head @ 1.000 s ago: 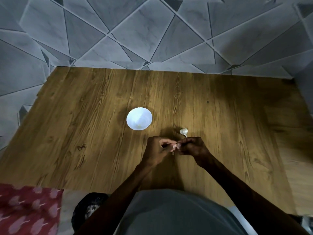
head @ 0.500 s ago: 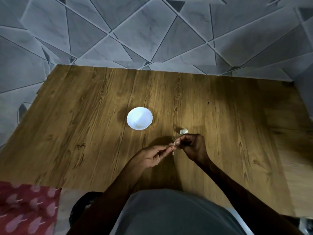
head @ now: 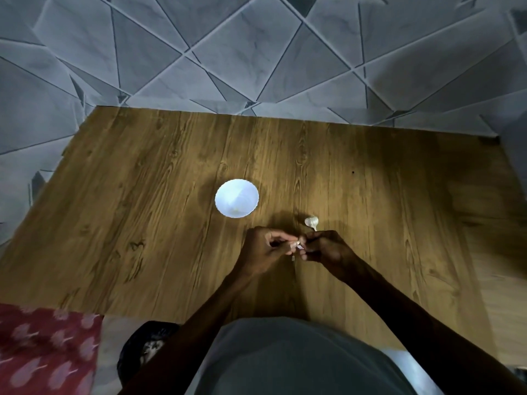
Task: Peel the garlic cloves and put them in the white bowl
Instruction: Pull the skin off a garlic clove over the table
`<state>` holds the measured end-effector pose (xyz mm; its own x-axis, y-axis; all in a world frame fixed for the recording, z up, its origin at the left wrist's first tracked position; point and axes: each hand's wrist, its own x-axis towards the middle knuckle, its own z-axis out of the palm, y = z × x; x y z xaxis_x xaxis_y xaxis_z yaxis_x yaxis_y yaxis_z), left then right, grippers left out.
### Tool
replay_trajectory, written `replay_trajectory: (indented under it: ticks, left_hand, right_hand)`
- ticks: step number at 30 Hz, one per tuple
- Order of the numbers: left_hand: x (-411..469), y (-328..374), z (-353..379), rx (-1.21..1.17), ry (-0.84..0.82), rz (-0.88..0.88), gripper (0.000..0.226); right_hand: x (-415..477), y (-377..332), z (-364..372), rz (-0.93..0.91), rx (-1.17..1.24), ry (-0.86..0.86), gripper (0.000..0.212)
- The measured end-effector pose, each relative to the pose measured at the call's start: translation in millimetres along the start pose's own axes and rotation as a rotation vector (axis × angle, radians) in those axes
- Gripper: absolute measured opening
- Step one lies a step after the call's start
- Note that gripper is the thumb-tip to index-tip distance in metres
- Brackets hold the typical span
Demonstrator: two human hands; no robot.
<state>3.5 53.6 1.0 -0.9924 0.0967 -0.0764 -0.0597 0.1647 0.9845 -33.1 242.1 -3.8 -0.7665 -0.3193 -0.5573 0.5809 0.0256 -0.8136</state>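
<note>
- we're looking down on a wooden table (head: pixel 142 209); both hands meet low over its near middle
- left hand (head: pixel 263 249): fingers curled in; thumb and fingertips pinch the garlic clove (head: pixel 298 245) from its left side
- right hand (head: pixel 325 249): curled as well; it pinches the same clove from the right
- so the clove sits right between the two sets of fingertips; it's mostly hidden and only a small pale bit shows; we can't tell how much skin is off it, it's too small and dim
- garlic bulb (head: pixel 311 221) lies on the table just beyond the right hand, thin stalk pointing back at the fingers; we can't tell if it touches them
- white bowl (head: pixel 228 195) stands beyond and to the left of the left hand, near but apart; there's something pale yellowish in the bottom that we can't make out
- a thin dark sliver (head: pixel 293 259) shows just under the clove; lying or dangling, no idea
- red patterned cloth (head: pixel 42 346) sits off the near left corner; grey tiles (head: pixel 199 52) lie past the far edge
</note>
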Motion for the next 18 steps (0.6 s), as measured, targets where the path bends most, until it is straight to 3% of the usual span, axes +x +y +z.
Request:
replay_trajectory:
  ticks: [2,5,7,9,12,18]
  left_hand:
    - [0.5,6.2,-0.4,-0.223,-0.025,-0.202,0.016]
    - [5.3,18.6,-1.2,-0.79,0.002,-0.729,0.013]
    - [7.1,19.0,-3.2,-1.002,0.068,-0.901,0.017]
    - [7.1,18.2,-1.1,-0.929,0.053,-0.855,0.016]
    - [2.7,8.8,4.0,-0.633,0.041,-0.578,0.015]
    - [2.6,-0.5,19.6,-0.128,0.215,-0.276,0.016]
  right_hand:
    - [-1.3,1.5,0.7,-0.141,-0.088,0.013,0.024]
    - [-0.3,0.6,6.4,-0.329,-0.345,0.141,0.017]
    - [2.3,0.2,10.0,-0.392,-0.443,0.195,0.015]
    - [2.9,1.8,10.9,-0.447,-0.556,0.208,0.015]
    - [3.5,9.1,11.3,-0.503,-0.725,0.225,0.018]
    - [6.4,17.5,13.1,-0.539,-0.72,0.337,0.023]
